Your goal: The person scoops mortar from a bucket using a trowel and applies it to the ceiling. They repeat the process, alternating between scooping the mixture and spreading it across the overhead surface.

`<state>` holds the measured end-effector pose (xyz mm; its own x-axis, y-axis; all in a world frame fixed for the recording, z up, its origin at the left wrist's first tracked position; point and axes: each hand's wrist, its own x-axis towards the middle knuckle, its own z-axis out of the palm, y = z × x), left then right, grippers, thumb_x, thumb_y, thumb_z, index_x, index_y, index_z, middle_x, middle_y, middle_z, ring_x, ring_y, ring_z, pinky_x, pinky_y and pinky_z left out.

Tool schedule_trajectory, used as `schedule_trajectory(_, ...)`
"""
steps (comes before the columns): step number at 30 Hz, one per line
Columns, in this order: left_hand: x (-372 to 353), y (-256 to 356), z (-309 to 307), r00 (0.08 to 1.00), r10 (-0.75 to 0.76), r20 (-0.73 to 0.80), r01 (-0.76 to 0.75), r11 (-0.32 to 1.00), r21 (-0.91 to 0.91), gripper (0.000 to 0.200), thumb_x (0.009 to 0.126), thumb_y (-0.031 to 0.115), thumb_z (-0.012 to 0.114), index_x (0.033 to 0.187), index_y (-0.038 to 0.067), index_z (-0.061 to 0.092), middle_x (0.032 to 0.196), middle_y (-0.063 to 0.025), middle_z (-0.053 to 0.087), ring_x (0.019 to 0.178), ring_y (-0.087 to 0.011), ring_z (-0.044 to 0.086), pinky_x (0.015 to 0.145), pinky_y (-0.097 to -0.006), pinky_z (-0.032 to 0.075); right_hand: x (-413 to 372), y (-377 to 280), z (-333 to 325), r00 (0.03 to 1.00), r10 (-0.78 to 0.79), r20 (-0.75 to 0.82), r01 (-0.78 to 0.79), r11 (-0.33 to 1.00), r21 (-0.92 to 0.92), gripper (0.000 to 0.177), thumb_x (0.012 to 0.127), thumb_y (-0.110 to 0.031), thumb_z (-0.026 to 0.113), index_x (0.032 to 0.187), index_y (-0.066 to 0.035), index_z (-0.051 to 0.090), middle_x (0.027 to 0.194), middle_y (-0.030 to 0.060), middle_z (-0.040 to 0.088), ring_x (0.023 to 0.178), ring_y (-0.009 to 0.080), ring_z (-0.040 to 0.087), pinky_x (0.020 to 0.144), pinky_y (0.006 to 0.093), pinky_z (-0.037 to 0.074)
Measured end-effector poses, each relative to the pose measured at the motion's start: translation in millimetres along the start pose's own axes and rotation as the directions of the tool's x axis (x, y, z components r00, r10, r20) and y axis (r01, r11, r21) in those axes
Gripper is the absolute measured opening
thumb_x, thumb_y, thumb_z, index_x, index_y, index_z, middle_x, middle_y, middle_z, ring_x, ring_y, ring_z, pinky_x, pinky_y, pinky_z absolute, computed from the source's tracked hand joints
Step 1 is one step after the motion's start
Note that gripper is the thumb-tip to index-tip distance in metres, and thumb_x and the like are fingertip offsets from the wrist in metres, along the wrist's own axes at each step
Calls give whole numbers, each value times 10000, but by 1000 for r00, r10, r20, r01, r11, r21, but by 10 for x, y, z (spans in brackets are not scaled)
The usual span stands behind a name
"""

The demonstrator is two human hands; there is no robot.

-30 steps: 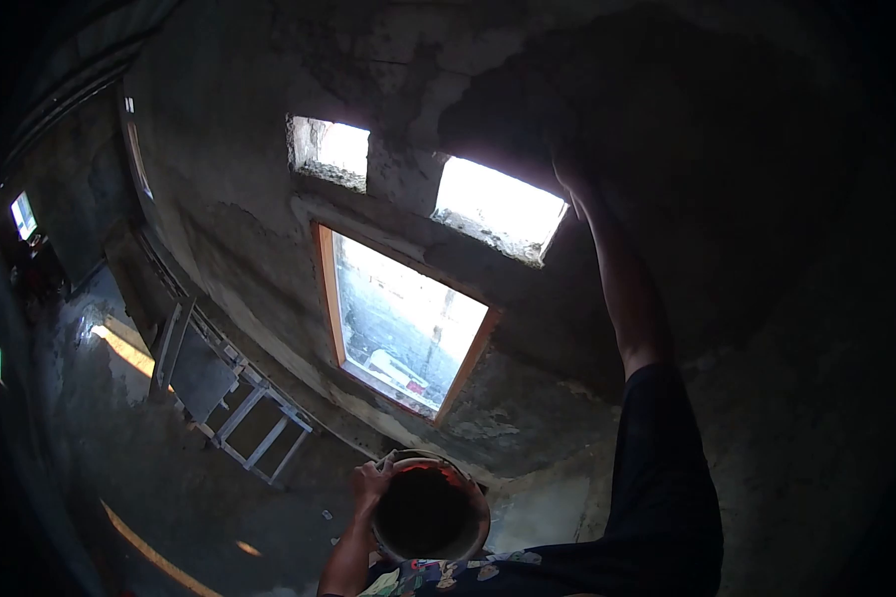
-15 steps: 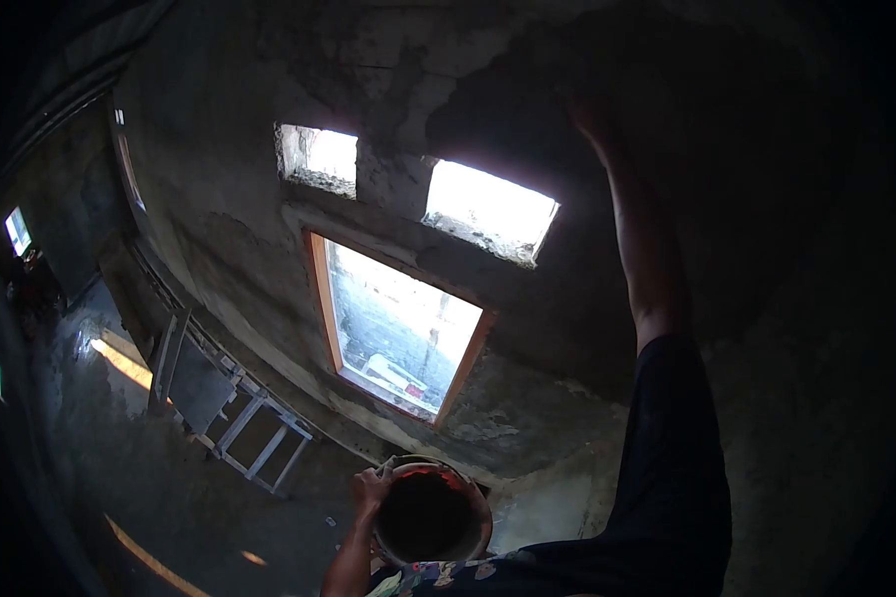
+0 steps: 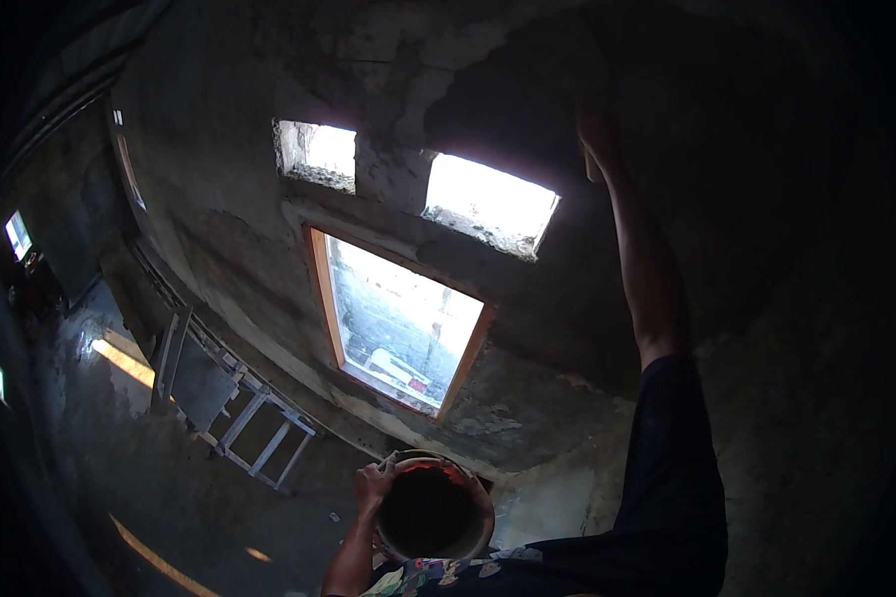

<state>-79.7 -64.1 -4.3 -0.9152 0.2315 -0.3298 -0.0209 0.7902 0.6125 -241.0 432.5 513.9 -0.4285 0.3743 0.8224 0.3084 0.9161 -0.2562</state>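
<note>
My left hand (image 3: 371, 486) grips the rim of a round pan (image 3: 434, 513) held low in front of my chest; its inside is dark and I cannot make out the contents. My right arm, in a dark sleeve, reaches up to the rough grey wall (image 3: 727, 199). My right hand (image 3: 593, 131) rests against a dark patch of the wall just above the right-hand small opening (image 3: 490, 205). The hand is in deep shadow, so whether it holds a tool is unclear.
Below the two small bright openings is a larger window (image 3: 403, 324) with an orange frame. A metal ladder-like frame (image 3: 231, 400) lies against the base of the wall at the left. The concrete floor (image 3: 139, 468) shows strips of sunlight.
My right hand has slid up and to the right along the wall, then dropped slightly. The left hand and the pan have stayed in place.
</note>
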Motion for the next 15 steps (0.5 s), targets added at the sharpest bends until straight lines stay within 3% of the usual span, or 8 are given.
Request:
schedule_trajectory(1, 11, -13, 14, 1000, 9, -6, -9, 1000, -5, 643, 766, 578, 525, 872, -44, 648, 821, -274, 614, 841, -401, 609, 710, -462, 481, 177, 156, 273, 1000, 2, 2, -2, 1000, 2, 329, 925, -345, 418, 1039, -88, 587, 751, 158, 625, 643, 303, 612, 611, 406, 481)
schedule_trajectory(3, 1, 0, -1, 1000, -3, -3, 3, 1000, -7, 645, 767, 580, 522, 870, -44, 648, 821, -276, 614, 839, -403, 609, 711, -462, 482, 495, 500, 983, 973, -227, -32, 220, 964, -150, 325, 916, -327, 440, 1032, -64, 592, 824, 185, 631, 755, 299, 625, 666, 421, 484)
schedule_trajectory(6, -39, 57, -56, 1000, -16, 0, 16, 1000, -3, 647, 769, 583, 517, 867, -43, 648, 823, -278, 614, 837, -405, 609, 714, -463, 484, 44, 632, 1245, 987, -160, 30, 161, 986, -33, 356, 906, -369, 438, 1006, -61, 586, 730, 147, 600, 660, 273, 608, 587, 402, 477)
schedule_trajectory(11, -40, 39, -39, 1000, -9, -30, 8, 1000, -28, 647, 772, 582, 512, 862, -43, 648, 817, -275, 616, 832, -402, 612, 714, -463, 486, -1132, 185, 1221, 985, -75, 158, 45, 981, 188, 428, 887, -454, 435, 955, -55, 575, 542, 73, 537, 468, 221, 573, 428, 366, 463)
schedule_trajectory(13, -12, 3, 0, 999, -4, -36, 5, 1000, 5, 637, 775, 576, 516, 853, -42, 649, 808, -274, 616, 828, -400, 614, 712, -462, 486, -1424, -62, 1022, 991, -125, -48, 125, 992, 1, 309, 902, -278, 473, 1068, -41, 579, 920, 205, 619, 851, 321, 600, 760, 429, 483)
schedule_trajectory(14, -14, 19, -13, 999, 0, -34, 1, 1000, 2, 637, 775, 576, 516, 853, -42, 649, 808, -274, 616, 828, -400, 614, 712, -462, 486, -1353, 2, 1068, 991, -127, -50, 127, 992, -4, 309, 902, -278, 473, 1068, -41, 579, 920, 205, 619, 851, 321, 600, 760, 429, 483)
schedule_trajectory(15, -23, 48, -42, 1000, 3, -25, -4, 1000, -27, 633, 776, 573, 517, 846, -42, 651, 802, -274, 616, 822, -401, 615, 708, -461, 486, -1216, 140, 1178, 949, -312, -43, 314, 947, 65, 310, 894, -286, 484, 1053, -39, 583, 909, 191, 624, 826, 321, 597, 758, 427, 485)
